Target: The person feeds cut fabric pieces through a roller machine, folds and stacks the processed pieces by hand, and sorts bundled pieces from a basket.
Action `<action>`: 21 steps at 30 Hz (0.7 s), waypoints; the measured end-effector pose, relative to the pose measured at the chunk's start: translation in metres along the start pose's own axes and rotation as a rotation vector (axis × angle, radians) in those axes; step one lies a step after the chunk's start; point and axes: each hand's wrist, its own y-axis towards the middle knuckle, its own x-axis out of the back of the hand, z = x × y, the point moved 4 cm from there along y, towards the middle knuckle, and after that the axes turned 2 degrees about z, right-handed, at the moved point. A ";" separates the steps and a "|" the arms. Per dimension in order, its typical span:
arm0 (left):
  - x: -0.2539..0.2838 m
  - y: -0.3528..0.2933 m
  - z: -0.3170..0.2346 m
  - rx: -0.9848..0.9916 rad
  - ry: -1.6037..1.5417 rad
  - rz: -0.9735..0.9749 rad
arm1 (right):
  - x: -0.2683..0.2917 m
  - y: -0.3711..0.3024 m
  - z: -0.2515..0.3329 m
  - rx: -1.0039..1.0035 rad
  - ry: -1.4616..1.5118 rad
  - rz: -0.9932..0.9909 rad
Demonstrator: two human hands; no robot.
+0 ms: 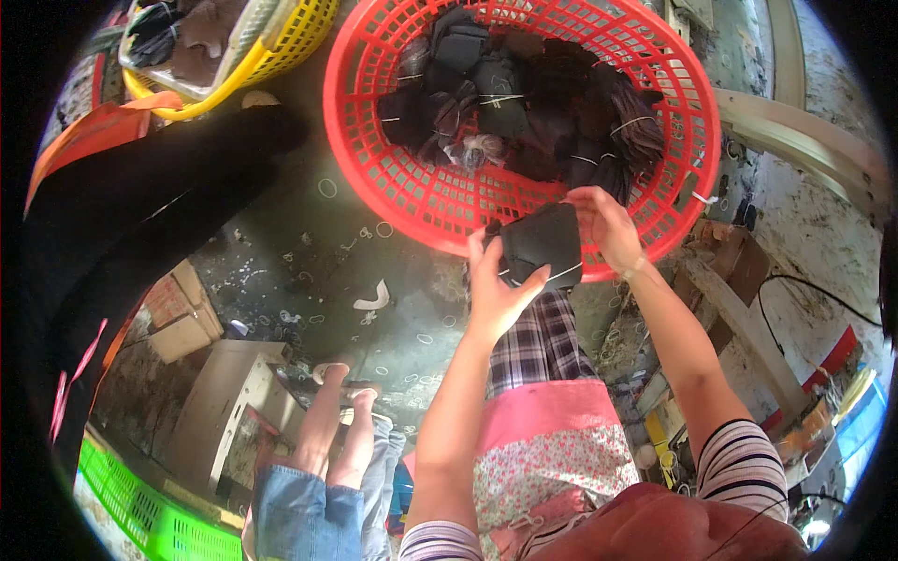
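Observation:
My left hand (pixel 500 290) is closed around a flat black bundle (pixel 547 245) of what looks like cut fabric pieces, thumb on its near face. A thin white band crosses the bundle's near end. By its upper right edge is my right hand (pixel 608 229), fingers stretched out and partly bent; whether they touch the bundle is hard to see. Both hands are over the near rim of a big red plastic basket (pixel 402 201). Inside lie several dark bundles (pixel 505 98), some tied with white bands, and a crumpled clear plastic piece (pixel 475 150).
A yellow basket (pixel 281 61) with dark and brown pieces stands far left. Black fabric (pixel 140 206) spans the left side. Another person's legs (pixel 323 425) show lower left, near a green crate (pixel 150 510). Loose bands and scraps (pixel 372 297) litter the floor. Wooden parts (pixel 739 309) stand right.

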 end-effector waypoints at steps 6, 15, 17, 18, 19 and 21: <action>-0.015 -0.051 -0.088 -0.001 -0.133 0.129 | -0.062 -0.132 0.052 0.132 -0.347 -0.039; -0.019 -0.154 -0.259 -0.217 -0.140 0.335 | -0.108 -0.345 0.139 0.355 0.300 -0.026; -0.026 -0.168 -0.295 -0.180 -0.204 0.338 | -0.105 -0.396 0.151 0.463 0.520 0.041; -0.033 -0.177 -0.319 -0.202 -0.181 0.388 | -0.098 -0.419 0.148 0.517 0.600 0.048; -0.040 -0.186 -0.343 -0.208 -0.266 0.419 | -0.095 -0.440 0.148 0.593 0.611 0.057; -0.057 -0.198 -0.378 -0.210 -0.326 0.548 | -0.099 -0.486 0.153 0.629 0.665 -0.003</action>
